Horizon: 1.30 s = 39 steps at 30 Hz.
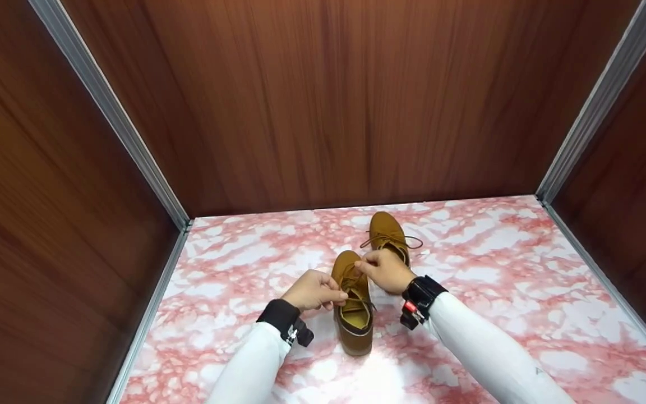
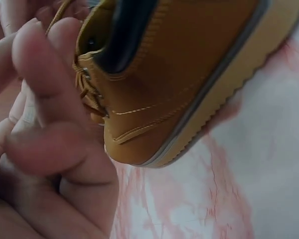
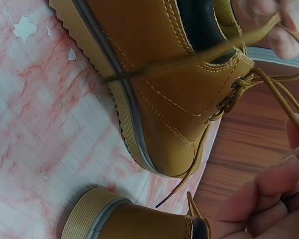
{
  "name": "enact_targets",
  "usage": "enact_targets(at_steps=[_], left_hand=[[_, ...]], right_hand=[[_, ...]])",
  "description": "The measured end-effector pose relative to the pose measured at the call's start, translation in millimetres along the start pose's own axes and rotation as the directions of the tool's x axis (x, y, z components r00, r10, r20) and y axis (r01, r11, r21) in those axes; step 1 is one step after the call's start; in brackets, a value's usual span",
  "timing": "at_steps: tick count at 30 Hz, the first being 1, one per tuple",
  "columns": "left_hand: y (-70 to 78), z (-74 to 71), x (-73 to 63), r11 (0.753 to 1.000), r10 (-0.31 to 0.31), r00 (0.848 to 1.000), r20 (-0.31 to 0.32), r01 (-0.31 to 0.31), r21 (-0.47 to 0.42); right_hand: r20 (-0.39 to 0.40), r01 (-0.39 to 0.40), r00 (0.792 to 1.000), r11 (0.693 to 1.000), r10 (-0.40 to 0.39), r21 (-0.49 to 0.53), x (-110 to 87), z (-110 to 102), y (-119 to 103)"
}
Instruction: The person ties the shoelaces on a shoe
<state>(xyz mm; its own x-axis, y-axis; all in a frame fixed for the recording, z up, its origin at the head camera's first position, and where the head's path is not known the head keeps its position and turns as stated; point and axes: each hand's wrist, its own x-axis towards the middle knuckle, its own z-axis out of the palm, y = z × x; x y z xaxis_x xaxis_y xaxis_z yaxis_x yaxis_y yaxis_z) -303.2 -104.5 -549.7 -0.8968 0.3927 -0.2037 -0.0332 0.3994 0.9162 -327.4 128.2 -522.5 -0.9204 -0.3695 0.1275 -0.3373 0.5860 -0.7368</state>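
Observation:
A tan lace-up shoe [image 1: 355,339] stands upright on the floor, toe pointing away from me, between my two hands. My left hand [image 1: 314,290] is over its opening and pinches one part of the shoelace [image 3: 261,34] between thumb and finger. On the other side, my right hand [image 1: 387,271] pinches another stretch of lace beside the tongue; the right wrist view shows this stretch as a loop [image 3: 284,97] rising from the eyelets. One loose lace end [image 3: 182,184] hangs down over the toe side. The left wrist view shows the shoe's side [image 2: 179,59] and thick ridged sole.
The matching tan shoe [image 1: 384,224] stands further back to the right, its laces [image 1: 414,242] spread out sideways and its heel part partly behind my right hand. A red-and-white marbled surface [image 1: 233,336] lies beneath. Wood-grain panels [image 1: 323,112] with metal edging [image 1: 149,157] enclose it.

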Motion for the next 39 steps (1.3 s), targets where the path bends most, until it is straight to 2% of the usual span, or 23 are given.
enact_targets(at_steps=[3,9,12,15,18,27,34,39], left_hand=[[2.2,1.8,-0.4,0.998,0.017,1.000,-0.007,-0.016,0.058],[6.9,-4.6,0.6,0.997,0.029,0.999,-0.034,-0.026,0.079],[8.6,-7.6,3.1,0.996,0.041,0.995,-0.088,-0.034,0.085],[9.1,-8.1,6.2,0.998,0.054,0.986,-0.156,-0.049,0.036],[9.0,-6.9,9.5,0.996,0.093,0.976,-0.196,-0.093,0.009],[5.2,-1.6,15.1,0.983,0.179,0.967,-0.181,-0.170,0.062],[5.1,4.4,18.9,0.957,0.284,0.938,-0.199,-0.262,0.128],[5.2,6.6,20.1,0.959,0.274,0.930,-0.245,-0.244,0.144]], right_hand=[[0.002,0.011,1.000,1.000,-0.011,0.001,-0.1,-0.9,-0.7],[0.007,0.032,0.999,0.999,-0.032,0.004,0.1,-0.8,-0.7],[0.006,0.037,0.999,0.999,-0.037,0.007,0.2,-0.8,0.7],[0.002,0.054,0.999,0.999,-0.054,0.006,0.3,-0.8,1.9],[0.002,0.070,0.998,0.998,-0.070,0.003,0.0,-0.7,2.4],[0.015,0.056,0.998,0.998,-0.056,0.029,-0.8,-0.2,1.8],[0.024,0.056,0.998,0.997,-0.058,0.055,-0.4,1.9,2.1],[0.021,0.028,0.999,0.996,-0.030,0.085,-1.4,3.8,1.7]])
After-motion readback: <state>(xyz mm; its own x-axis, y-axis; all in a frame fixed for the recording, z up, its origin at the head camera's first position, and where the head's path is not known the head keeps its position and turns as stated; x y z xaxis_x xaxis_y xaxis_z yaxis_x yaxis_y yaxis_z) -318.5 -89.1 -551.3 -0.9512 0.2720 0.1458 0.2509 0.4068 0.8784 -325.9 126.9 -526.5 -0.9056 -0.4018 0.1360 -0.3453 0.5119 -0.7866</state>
